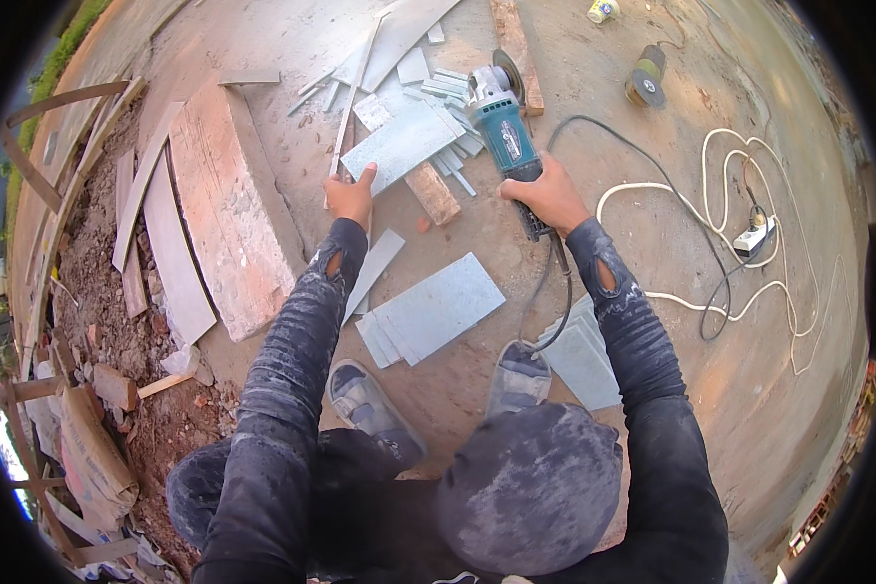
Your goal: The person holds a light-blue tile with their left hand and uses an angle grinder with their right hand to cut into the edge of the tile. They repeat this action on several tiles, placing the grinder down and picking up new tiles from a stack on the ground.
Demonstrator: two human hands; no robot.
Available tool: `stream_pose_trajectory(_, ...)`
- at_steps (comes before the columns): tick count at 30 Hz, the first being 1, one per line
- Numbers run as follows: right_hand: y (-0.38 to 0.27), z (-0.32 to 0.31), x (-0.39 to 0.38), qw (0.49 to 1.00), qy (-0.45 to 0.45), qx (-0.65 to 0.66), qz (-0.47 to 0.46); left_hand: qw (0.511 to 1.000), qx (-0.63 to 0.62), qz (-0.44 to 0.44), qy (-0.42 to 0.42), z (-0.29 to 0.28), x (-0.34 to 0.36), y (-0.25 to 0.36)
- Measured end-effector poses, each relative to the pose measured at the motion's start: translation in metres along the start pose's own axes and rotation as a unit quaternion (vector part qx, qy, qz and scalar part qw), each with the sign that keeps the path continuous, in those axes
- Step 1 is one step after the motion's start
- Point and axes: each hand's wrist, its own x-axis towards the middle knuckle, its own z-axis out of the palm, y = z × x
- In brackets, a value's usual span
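Beyond two sandals (368, 401), left fingers (368, 176) grip one tile (405, 144), right fingers (545, 187) one angle grinder (507, 128).

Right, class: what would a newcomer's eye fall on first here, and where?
Probably the teal grinder, above and right of centre, gripped in the right hand. Left of it, the left hand is at the near corner of a pale tile. At right, a white cord loops across the ground.

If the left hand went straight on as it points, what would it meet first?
Probably the pale rectangular tile, right ahead of the left hand; the two seem to touch, though depth is unclear.
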Motion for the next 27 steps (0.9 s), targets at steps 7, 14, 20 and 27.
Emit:
stream_pose_trajectory(7, -0.016, 0.038, 0.027, 0.998, -0.027, -0.062, -0.017, 0.962, -0.152, -0.162, -0.159, 0.022, 0.007, 0.011)
stream_pose_trajectory(14, -0.020, 0.086, 0.066, 0.994, -0.039, -0.097, -0.041, 0.970, -0.167, -0.095, -0.146, 0.023, 0.031, -0.003)
stream_pose_trajectory(20, -0.027, 0.097, 0.079, 0.992, -0.079, -0.100, -0.011, 0.973, -0.122, -0.110, -0.162, 0.014, 0.024, 0.015)
stream_pose_trajectory(27, -0.020, 0.104, 0.089, 0.992, -0.066, -0.104, -0.017, 0.975, -0.107, -0.118, -0.154, 0.013, 0.023, 0.018)
